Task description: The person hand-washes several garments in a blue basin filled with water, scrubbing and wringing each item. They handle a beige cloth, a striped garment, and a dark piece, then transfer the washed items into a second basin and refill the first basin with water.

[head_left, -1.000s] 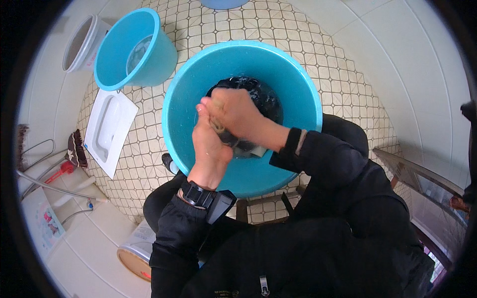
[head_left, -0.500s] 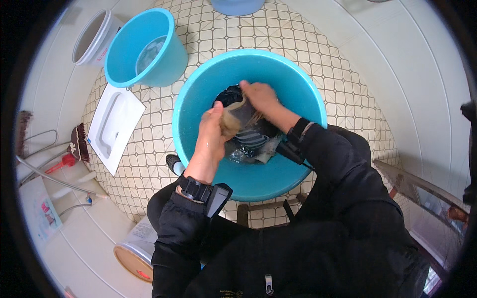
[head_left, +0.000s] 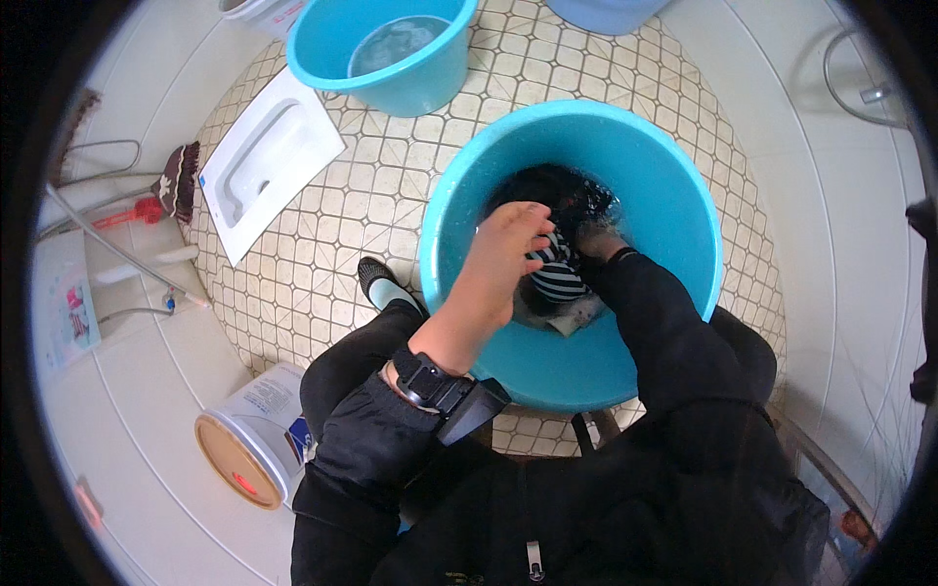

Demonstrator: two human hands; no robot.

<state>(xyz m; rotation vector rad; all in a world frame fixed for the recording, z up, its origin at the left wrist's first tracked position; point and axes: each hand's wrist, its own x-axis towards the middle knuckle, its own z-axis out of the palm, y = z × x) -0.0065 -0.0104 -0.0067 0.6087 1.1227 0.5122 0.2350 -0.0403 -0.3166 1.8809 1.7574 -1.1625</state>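
A large turquoise tub (head_left: 674,186) stands on the floor in front of me, with wet laundry in water at its bottom. Dark cloth (head_left: 532,186) lies at the far side of the pile, and a black-and-white striped cloth (head_left: 562,278) sits nearer to me. Below that shows a pale cloth edge (head_left: 567,325). Over the left part of the pile hangs my left hand (head_left: 498,256), its fingers apart and nothing seen in them. My right hand (head_left: 598,241) reaches down among the clothes beside the striped cloth; its fingers are hidden.
A smaller turquoise bucket (head_left: 440,73) holding water stands at the far left, beside a white squat toilet (head_left: 239,230). A white bucket with a tan lid (head_left: 259,410) is near my left leg. A blue tub (head_left: 606,15) stands at the back. Hoses (head_left: 107,259) run along the left wall.
The view has shifted left. My hands have parted: the tan cloth they held is out of sight, my left hand has opened above the pile, and my right hand has gone down into the laundry.
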